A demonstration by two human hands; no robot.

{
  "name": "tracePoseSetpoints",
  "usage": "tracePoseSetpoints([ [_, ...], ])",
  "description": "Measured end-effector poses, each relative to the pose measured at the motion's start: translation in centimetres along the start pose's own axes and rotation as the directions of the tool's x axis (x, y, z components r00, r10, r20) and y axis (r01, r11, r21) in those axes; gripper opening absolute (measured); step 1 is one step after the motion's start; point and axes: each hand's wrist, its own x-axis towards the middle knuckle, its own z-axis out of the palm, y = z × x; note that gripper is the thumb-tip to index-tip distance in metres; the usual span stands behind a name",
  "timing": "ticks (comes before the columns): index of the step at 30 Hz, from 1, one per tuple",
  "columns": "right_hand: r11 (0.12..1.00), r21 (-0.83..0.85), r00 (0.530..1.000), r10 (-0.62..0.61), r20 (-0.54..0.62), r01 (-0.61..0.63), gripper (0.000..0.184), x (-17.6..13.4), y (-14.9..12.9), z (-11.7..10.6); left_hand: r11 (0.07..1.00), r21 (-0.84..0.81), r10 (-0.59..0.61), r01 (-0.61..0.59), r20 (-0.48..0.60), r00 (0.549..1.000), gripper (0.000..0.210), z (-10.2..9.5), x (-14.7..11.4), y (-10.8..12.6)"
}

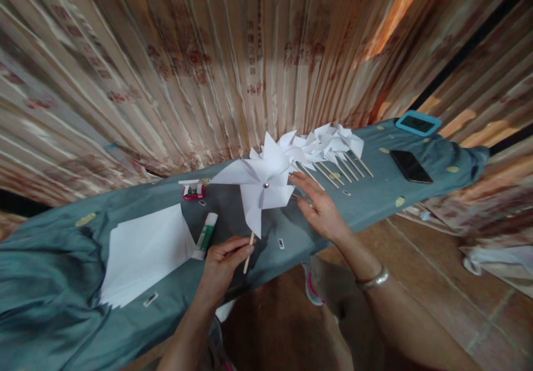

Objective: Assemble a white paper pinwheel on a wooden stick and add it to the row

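Observation:
A white paper pinwheel (254,185) with a metal pin at its centre is held up by its wooden stick (249,255). My left hand (225,262) pinches that stick below the blades. Beside the right-hand blades is my right hand (316,204), fingers stretched out and apart; its fingertips are close to the paper, and I cannot tell whether they touch it. Behind lie several finished-looking pinwheels (328,143) in a row, overlapping, their sticks pointing toward me.
On the grey-green cloth (166,304) are a stack of white paper (145,249), a glue stick (205,236) and a small red box (194,190) of pins. A black phone (411,166) and a blue-framed device (418,123) lie at the right. A patterned curtain (208,71) hangs behind.

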Motion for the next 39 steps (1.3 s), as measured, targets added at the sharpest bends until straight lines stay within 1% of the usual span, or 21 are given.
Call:
tracePoseSetpoints([
  [3,1.000,0.012,0.997,0.006,0.079,-0.007,0.039,-0.2,-0.4,0.6,1.000,0.001,0.009,-0.009,-0.011,1.000,0.017,-0.1,0.1,-0.2],
  [6,0.990,0.136,0.978,0.017,0.210,-0.047,0.036,-0.6,-1.7,1.0,1.000,0.010,0.021,-0.021,-0.027,0.999,0.017,-0.1,0.3,-0.3],
  [8,0.972,0.224,0.945,-0.001,0.326,-0.077,0.036,-0.8,-2.8,1.1,1.000,0.016,0.023,-0.023,-0.036,0.999,0.018,-0.1,0.4,-0.3],
  [11,0.951,0.281,0.891,-0.013,0.455,-0.129,0.033,-1.0,-3.8,1.2,1.000,0.010,0.012,-0.011,-0.047,0.999,0.019,-0.2,0.5,-0.5],
  [13,0.938,0.294,0.860,0.009,0.509,-0.184,0.028,-1.2,-3.8,1.3,1.000,0.000,0.011,-0.011,-0.051,0.999,0.020,-0.4,0.6,-0.8],
  [15,0.935,0.282,0.842,0.033,0.539,-0.217,0.023,-1.4,-3.7,1.7,0.999,-0.035,0.014,-0.016,-0.054,0.998,0.021,-0.4,0.9,-1.1],
  [17,0.944,0.240,0.831,0.057,0.553,-0.225,0.022,-1.8,-3.6,2.4,0.996,-0.093,0.011,-0.017,-0.066,0.998,0.024,-0.3,1.1,-1.2],
  [19,0.944,0.213,0.828,0.095,0.553,-0.250,0.026,-2.3,-3.8,3.3,0.987,-0.160,0.001,-0.017,-0.094,0.996,0.027,0.0,1.4,-1.1],
  [21,0.929,0.225,0.836,0.136,0.531,-0.294,0.028,-2.7,-4.2,4.1,0.970,-0.241,-0.022,-0.006,-0.115,0.993,0.029,0.5,1.6,-0.7],
  [23,0.916,0.241,0.853,0.170,0.494,-0.322,0.026,-3.0,-4.6,4.7,0.944,-0.330,-0.051,0.009,-0.118,0.992,0.031,1.2,1.7,-0.2],
  [27,0.922,0.235,0.884,0.184,0.430,-0.307,0.019,-3.2,-4.5,5.4,0.890,-0.454,-0.088,0.036,-0.093,0.992,0.029,2.2,1.7,0.5],
  [34,0.904,0.293,0.899,0.177,0.401,-0.310,0.016,-3.4,-4.1,6.1,0.864,-0.500,-0.092,0.053,-0.054,0.994,0.025,3.0,1.9,0.4],
  [37,0.908,0.282,0.903,0.185,0.388,-0.308,0.018,-2.9,-3.5,5.7,0.861,-0.507,-0.049,0.032,-0.021,0.999,0.029,3.2,2.0,0.2],
  [39,0.919,0.246,0.902,0.202,0.381,-0.309,0.018,-2.3,-2.6,5.1,0.864,-0.503,-0.035,0.025,-0.010,0.999,0.032,3.2,2.0,0.1],
])
